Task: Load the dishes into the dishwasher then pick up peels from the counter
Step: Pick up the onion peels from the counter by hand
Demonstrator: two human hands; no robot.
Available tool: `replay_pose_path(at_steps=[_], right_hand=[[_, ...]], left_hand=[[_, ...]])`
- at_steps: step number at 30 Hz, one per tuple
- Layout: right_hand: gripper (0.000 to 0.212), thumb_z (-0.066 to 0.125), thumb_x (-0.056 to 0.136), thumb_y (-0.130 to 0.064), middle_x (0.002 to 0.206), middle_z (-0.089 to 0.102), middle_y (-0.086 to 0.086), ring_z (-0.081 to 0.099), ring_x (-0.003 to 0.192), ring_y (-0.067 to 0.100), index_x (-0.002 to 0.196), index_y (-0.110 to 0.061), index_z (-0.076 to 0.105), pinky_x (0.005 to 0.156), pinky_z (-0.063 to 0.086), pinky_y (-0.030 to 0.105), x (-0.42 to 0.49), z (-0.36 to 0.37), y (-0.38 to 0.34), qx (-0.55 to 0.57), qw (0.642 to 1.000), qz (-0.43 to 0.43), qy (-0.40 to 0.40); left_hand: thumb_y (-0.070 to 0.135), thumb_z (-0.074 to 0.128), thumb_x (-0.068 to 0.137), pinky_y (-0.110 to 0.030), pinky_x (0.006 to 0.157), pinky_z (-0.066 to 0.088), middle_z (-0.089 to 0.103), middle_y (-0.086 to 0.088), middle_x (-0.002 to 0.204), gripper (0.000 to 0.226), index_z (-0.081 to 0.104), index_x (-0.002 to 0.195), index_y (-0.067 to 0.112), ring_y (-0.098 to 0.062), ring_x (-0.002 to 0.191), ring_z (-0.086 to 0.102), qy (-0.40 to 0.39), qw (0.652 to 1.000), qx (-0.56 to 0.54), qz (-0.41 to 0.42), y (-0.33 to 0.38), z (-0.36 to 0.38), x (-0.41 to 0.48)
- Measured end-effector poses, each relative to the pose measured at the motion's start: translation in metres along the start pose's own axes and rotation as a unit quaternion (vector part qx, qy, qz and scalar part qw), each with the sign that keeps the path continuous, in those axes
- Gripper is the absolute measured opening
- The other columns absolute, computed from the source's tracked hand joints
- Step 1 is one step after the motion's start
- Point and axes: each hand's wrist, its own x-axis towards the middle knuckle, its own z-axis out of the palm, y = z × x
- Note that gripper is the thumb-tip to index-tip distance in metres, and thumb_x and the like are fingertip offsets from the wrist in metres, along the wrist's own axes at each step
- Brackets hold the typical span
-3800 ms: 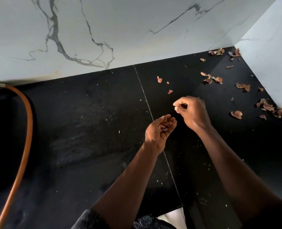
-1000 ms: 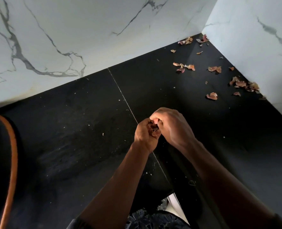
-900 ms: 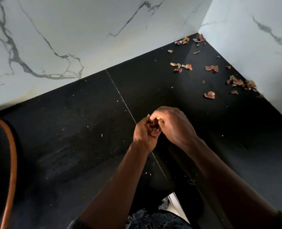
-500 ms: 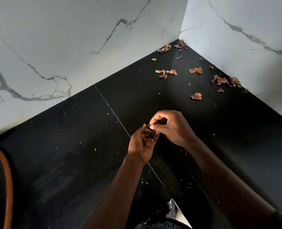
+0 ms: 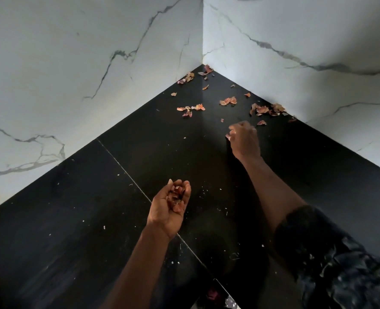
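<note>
Black tabletop [image 5: 84, 219] meets white marble walls [image 5: 73, 63]. The right hand [image 5: 244, 141], beside the left half a second ago, now reaches toward the far corner; its fingers are curled, grasp indeterminable. The left hand [image 5: 169, 208] lies mid-tabletop, palm up, fingers cupped round gathered peels [image 5: 176, 197]. Loose peels [image 5: 190, 109] litter the far corner.
</note>
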Motion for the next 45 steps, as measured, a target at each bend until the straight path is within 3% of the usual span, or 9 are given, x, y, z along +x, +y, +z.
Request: replay_pose_path(at_steps=[7,12,16,21,25,29,35,41,45], right_hand=[[0.012,0.063,0.096,-0.011,0.100,0.065,0.007,0.063,0.088,0.018,0.104,-0.010,0.072,0.077,0.053,0.029,-0.032,0.002,0.014,-0.008,0.998,-0.048,-0.029],[0.013,0.066,0.093,-0.010,0.096,0.069,0.004,0.054,0.075,0.005,0.104,-0.010,0.074,0.064,0.035,0.013,-0.088,-0.023,-0.002,0.101,0.995,-0.020,-0.010],[0.014,0.064,0.095,-0.016,0.100,0.065,-0.003,0.059,0.080,0.005,0.107,-0.017,0.071,0.073,0.052,0.023,-0.139,-0.059,-0.031,0.124,0.988,-0.089,-0.035],[0.019,0.056,0.102,-0.030,0.114,0.058,-0.001,0.051,0.104,0.011,0.117,-0.023,0.064,0.084,0.052,0.027,-0.190,-0.076,-0.057,0.009,0.982,-0.130,-0.138],[0.020,0.050,0.103,-0.031,0.117,0.059,-0.005,0.049,0.110,0.010,0.116,-0.026,0.065,0.088,0.050,0.029,-0.200,-0.088,-0.044,0.036,0.983,-0.089,-0.159],[0.019,0.053,0.103,-0.027,0.112,0.061,-0.013,0.058,0.091,0.002,0.110,-0.025,0.070,0.081,0.053,0.023,-0.195,-0.094,-0.026,0.087,0.986,-0.032,-0.140],[0.021,0.056,0.100,-0.023,0.112,0.064,-0.013,0.059,0.093,-0.001,0.113,-0.026,0.072,0.077,0.043,0.013,-0.158,-0.093,0.007,0.072,0.991,0.016,-0.109],[0.031,0.070,0.092,-0.017,0.123,0.063,-0.001,0.064,0.107,0.012,0.123,-0.021,0.067,0.093,0.053,0.028,-0.066,-0.070,0.036,0.056,0.995,0.039,-0.071],[0.051,0.065,0.096,-0.021,0.144,0.043,0.010,0.051,0.126,0.031,0.144,-0.019,0.050,0.102,0.048,0.042,-0.003,-0.051,0.042,-0.013,0.997,0.065,-0.049]], left_hand=[[0.020,0.059,0.100,-0.031,0.073,0.063,0.071,-0.018,0.098,0.025,0.068,0.094,-0.002,-0.025,0.092,0.074,-0.001,1.000,0.010,-0.003,-0.008,0.004,0.000],[0.019,0.061,0.099,-0.033,0.073,0.062,0.070,-0.019,0.105,0.023,0.068,0.098,-0.002,-0.027,0.096,0.073,-0.003,0.999,0.029,-0.019,-0.018,0.003,0.006],[0.021,0.059,0.100,-0.035,0.082,0.061,0.072,-0.020,0.110,0.025,0.070,0.104,-0.002,-0.028,0.101,0.073,-0.005,0.999,0.039,-0.036,-0.038,0.012,0.009],[0.033,0.052,0.102,-0.033,0.087,0.048,0.070,-0.011,0.095,0.032,0.072,0.094,0.010,-0.019,0.085,0.067,-0.047,0.988,0.133,-0.055,-0.064,0.022,0.004],[0.035,0.056,0.101,-0.040,0.109,0.042,0.070,-0.013,0.105,0.031,0.072,0.101,0.008,-0.024,0.101,0.066,-0.064,0.985,0.139,-0.084,-0.073,0.019,0.008],[0.031,0.053,0.102,-0.037,0.094,0.053,0.072,-0.015,0.104,0.033,0.068,0.112,0.004,-0.023,0.091,0.071,-0.063,0.983,0.130,-0.111,-0.078,0.027,0.013],[0.024,0.057,0.100,-0.036,0.089,0.058,0.067,-0.022,0.124,0.034,0.065,0.121,-0.003,-0.029,0.109,0.069,-0.043,0.991,0.058,-0.112,-0.072,0.048,0.035],[0.023,0.055,0.101,-0.038,0.093,0.055,0.069,-0.024,0.122,0.036,0.064,0.123,-0.004,-0.031,0.110,0.069,-0.053,0.993,0.056,-0.086,-0.063,0.076,0.078],[0.017,0.051,0.102,-0.038,0.091,0.057,0.067,-0.025,0.125,0.034,0.063,0.124,-0.005,-0.033,0.109,0.070,-0.039,0.996,0.027,-0.075,-0.061,0.087,0.101]])
